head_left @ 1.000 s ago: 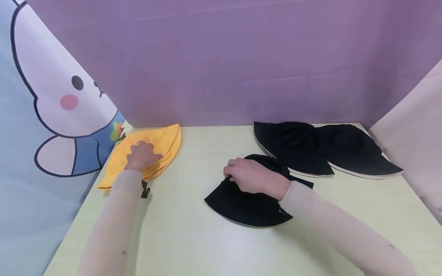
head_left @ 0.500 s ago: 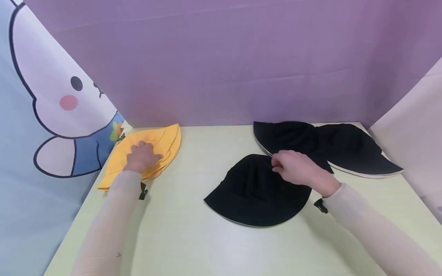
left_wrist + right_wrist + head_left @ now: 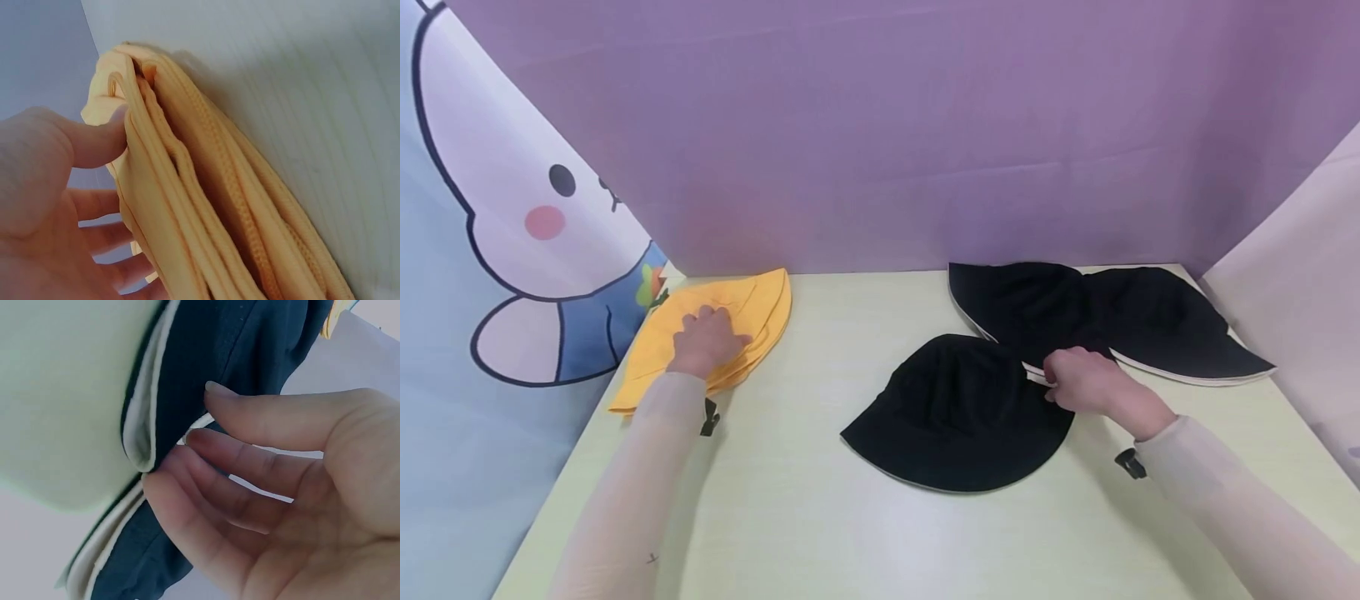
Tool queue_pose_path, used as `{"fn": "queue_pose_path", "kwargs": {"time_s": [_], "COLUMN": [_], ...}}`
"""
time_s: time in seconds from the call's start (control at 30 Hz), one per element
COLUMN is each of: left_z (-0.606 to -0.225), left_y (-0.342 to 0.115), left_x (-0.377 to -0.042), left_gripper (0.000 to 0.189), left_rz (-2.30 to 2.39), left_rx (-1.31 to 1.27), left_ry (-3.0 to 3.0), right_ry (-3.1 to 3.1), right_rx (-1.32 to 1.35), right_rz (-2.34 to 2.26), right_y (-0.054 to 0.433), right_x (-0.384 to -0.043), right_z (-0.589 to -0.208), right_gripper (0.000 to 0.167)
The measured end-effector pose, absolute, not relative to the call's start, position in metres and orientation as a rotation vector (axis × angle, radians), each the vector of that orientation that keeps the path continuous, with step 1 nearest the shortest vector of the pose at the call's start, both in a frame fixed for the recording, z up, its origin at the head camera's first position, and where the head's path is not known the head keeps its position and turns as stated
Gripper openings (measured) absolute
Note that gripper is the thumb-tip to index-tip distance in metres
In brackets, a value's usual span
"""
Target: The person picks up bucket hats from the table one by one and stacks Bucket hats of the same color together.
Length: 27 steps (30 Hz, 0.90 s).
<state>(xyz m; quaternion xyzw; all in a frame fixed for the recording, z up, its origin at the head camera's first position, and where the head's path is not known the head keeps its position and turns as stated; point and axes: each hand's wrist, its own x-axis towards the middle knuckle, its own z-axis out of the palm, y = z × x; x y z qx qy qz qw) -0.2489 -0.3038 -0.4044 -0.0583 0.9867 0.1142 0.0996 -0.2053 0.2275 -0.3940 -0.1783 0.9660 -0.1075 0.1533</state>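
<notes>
Across the pale table (image 3: 820, 525), two rear black hats (image 3: 1157, 317) lay beyond and right of the front black hat (image 3: 958, 421), whose long axis ran side to side.
The yellow hats (image 3: 748, 304) sat well apart, far left, under the left hand (image 3: 707, 343), its fingers loosely spread. The right hand (image 3: 1093, 383) was nearer, curled at the front black hat's right edge; whether it pinched cloth, I couldn't tell.
</notes>
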Motion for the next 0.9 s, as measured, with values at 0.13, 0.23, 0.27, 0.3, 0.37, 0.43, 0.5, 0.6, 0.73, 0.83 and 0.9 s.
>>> {"fn": "queue_pose_path", "kwargs": {"time_s": [0.13, 0.23, 0.27, 0.3, 0.37, 0.43, 0.5, 0.6, 0.73, 0.83, 0.9], "left_z": [-0.403, -0.4, -0.399, -0.399, -0.398, -0.398, -0.398, -0.4, -0.403, -0.405, -0.406], "left_y": [-0.295, -0.284, -0.28, -0.275, -0.266, -0.254, -0.242, -0.222, -0.197, -0.18, -0.172], "left_x": [-0.245, -0.241, -0.239, -0.237, -0.234, -0.231, -0.228, -0.223, -0.213, -0.205, -0.201], "left_gripper": [0.054, 0.043, 0.04, 0.038, 0.036, 0.035, 0.032, 0.026, 0.011, 0.009, 0.011], "left_rz": [0.257, 0.172, 0.156, 0.134, 0.115, 0.158, 0.221, 0.336, 0.509, 0.64, 0.682], "left_rx": [-0.139, -0.084, -0.056, -0.024, 0.051, 0.153, 0.275, 0.512, 0.725, 0.75, 0.744], "left_ry": [2.985, 3.049, 3.065, 3.084, 3.103, 3.103, 3.069, 2.976, 2.819, 2.707, 2.65], "right_ry": [2.778, 2.777, 2.779, 2.781, 2.79, 2.8, 2.81, 2.822, 2.841, 2.855, 2.862], "right_rx": [-0.49, -0.468, -0.465, -0.462, -0.463, -0.465, -0.466, -0.462, -0.46, -0.455, -0.45], "right_rz": [-0.311, -0.309, -0.304, -0.301, -0.293, -0.29, -0.283, -0.27, -0.243, -0.229, -0.224], "right_y": [0.228, 0.226, 0.226, 0.226, 0.226, 0.227, 0.226, 0.225, 0.223, 0.222, 0.223], "right_x": [-0.204, -0.204, -0.204, -0.204, -0.204, -0.204, -0.203, -0.203, -0.201, -0.201, -0.201], "right_z": [-0.399, -0.402, -0.403, -0.404, -0.405, -0.406, -0.406, -0.406, -0.406, -0.407, -0.408], "right_gripper": [0.01, 0.014, 0.014, 0.014, 0.013, 0.012, 0.014, 0.018, 0.021, 0.02, 0.019]}}
